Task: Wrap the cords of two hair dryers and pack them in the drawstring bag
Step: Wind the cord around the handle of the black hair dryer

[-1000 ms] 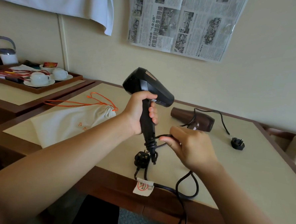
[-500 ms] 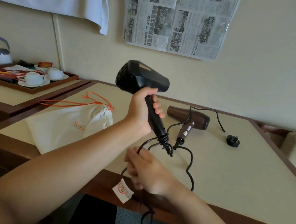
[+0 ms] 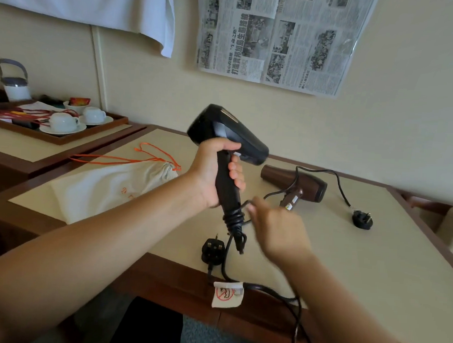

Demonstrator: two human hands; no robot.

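My left hand (image 3: 214,173) grips the handle of a black hair dryer (image 3: 227,134), held upright above the table. Several turns of its black cord (image 3: 233,217) sit wound around the handle's lower end. My right hand (image 3: 277,227), blurred, pinches the cord just right of the handle. The cord's plug (image 3: 213,251) lies on the table near the front edge, and the rest of the cord with a white warning tag (image 3: 227,294) hangs over the edge. A brown hair dryer (image 3: 296,182) lies behind with its cord loose and plug (image 3: 362,219) to the right. The white drawstring bag (image 3: 107,188) with orange strings lies at the left.
A wooden tray (image 3: 63,138) with white cups and saucers stands on the lower side table at the far left, a kettle (image 3: 14,84) behind it. A newspaper sheet (image 3: 278,36) is taped to the wall. A cushioned seat (image 3: 452,227) is at the right edge.
My right hand has swung from below the handle up to its right side, carrying the cord around. The plug now rests on the table again. More turns lie on the handle.
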